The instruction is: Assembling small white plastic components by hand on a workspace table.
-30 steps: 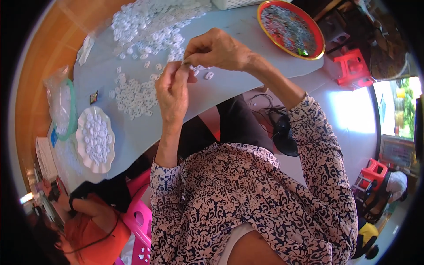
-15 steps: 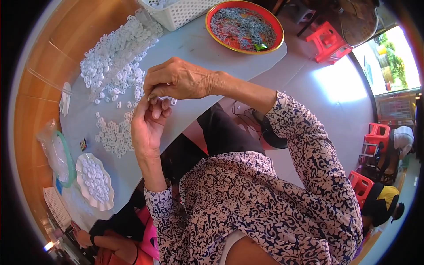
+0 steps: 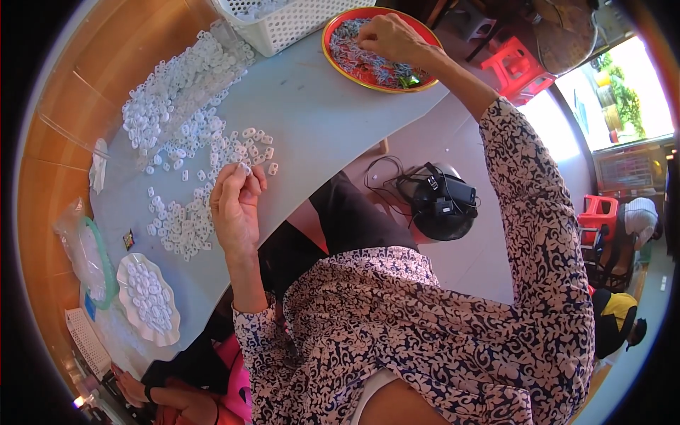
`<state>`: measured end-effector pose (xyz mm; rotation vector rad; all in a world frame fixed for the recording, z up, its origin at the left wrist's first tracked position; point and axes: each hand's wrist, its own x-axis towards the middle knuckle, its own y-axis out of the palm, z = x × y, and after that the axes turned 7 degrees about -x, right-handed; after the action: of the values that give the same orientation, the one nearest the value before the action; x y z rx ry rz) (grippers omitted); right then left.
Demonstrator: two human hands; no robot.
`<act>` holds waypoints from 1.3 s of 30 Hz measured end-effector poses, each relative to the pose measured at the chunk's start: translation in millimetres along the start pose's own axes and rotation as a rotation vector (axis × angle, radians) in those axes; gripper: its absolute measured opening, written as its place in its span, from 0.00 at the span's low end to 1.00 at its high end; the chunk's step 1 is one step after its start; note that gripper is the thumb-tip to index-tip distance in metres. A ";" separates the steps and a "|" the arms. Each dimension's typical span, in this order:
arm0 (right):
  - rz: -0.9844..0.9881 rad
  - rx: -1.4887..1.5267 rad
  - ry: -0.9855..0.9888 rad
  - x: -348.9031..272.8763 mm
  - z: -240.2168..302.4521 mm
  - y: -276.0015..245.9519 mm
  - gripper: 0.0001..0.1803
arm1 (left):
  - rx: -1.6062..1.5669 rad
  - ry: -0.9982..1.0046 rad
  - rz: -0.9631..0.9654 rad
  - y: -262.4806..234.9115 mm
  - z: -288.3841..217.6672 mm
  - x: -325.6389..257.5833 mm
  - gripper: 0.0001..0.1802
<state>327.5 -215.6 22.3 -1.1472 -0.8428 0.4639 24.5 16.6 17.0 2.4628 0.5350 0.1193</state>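
My left hand (image 3: 237, 212) is raised over the near edge of the table with its fingertips pinched on a small white plastic piece. Beside it spread loose white plastic pieces (image 3: 185, 230), small and oval with holes. My right hand (image 3: 393, 37) reaches to the far right, its fingers bent down and closed among tiny grey-blue and reddish parts (image 3: 347, 51). Whatever those fingertips hold is hidden. These tiny parts lie in a round red tray (image 3: 330, 62) with a gold rim, along with a small green item (image 3: 409, 81).
A white perforated basket (image 3: 273, 39) stands at the back. Larger white pieces heap at the far left (image 3: 163, 92). A scalloped white dish (image 3: 176, 322) holds white ovals, near a green-rimmed bag (image 3: 99, 262). Another person's arm (image 3: 177, 397) shows lower left. Red stools (image 3: 513, 67) stand right.
My right hand has left my left hand and moved away to the right, down into the red tray. My left hand stays near its place, still pinching a white piece.
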 end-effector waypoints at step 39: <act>0.157 0.869 0.052 -7.7 139.0 3.0 0.11 | 0.187 0.146 -0.039 -8.8 0.7 -4.3 0.07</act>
<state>214.5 -136.1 39.5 -0.4125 -0.4166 0.8231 17.7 20.9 11.4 2.6368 0.6844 0.2449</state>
